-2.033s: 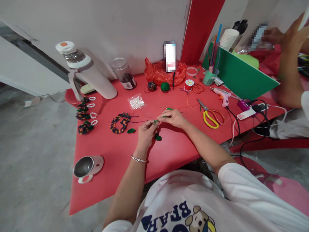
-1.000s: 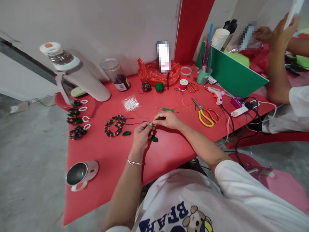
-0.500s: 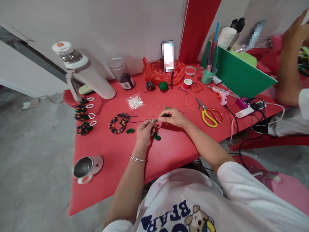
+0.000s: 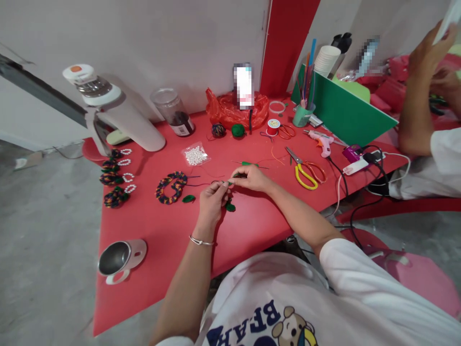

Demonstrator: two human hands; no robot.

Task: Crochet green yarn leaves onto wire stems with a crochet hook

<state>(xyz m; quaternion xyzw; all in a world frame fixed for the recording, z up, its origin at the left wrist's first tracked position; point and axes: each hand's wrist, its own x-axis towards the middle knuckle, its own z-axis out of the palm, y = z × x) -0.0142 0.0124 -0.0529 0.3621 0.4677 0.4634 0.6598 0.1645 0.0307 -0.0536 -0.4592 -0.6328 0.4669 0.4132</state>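
My left hand (image 4: 212, 199) and my right hand (image 4: 250, 178) meet over the red table, both closed in a pinch on a small green crocheted piece (image 4: 231, 206). Part of it hangs below my left fingers; the rest is hidden by my fingertips. Left of my hands lies a loose green leaf-shaped piece (image 4: 188, 198), beside a multicoloured crocheted strip (image 4: 171, 187) curled into a loop with dark yarn tails. Just beyond my right hand is a crochet hook with a green handle (image 4: 249, 164). A bag of white beads (image 4: 196, 154) lies farther back.
Yellow-and-red-handled scissors (image 4: 305, 172), a pink glue gun (image 4: 321, 140) and a power strip (image 4: 356, 165) lie right. A mug (image 4: 122, 257) stands near the left edge, a tall bottle (image 4: 133, 120) behind it. Yarn balls (image 4: 238, 130) sit at the back. Another person's arm (image 4: 418, 91) is at right.
The whole view has shifted slightly, moving things a little leftward. My hands stay together on the green piece, with fingertips drawn closer. The other person's second hand now shows at far right.
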